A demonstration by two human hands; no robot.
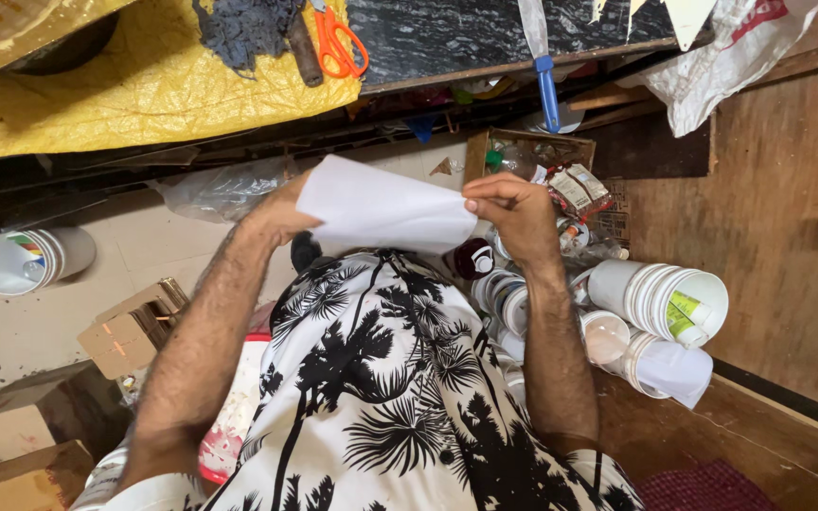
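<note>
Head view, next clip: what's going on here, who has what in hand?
A person in a palm-print shirt holds a white sheet of paper between both hands. The left hand grips its left edge from behind, and the right hand pinches the right edge with the fingertips. The sheet curves slightly and hangs above the floor. Below and to the right lie stacks of white cups; orange scissors rest on the counter above.
</note>
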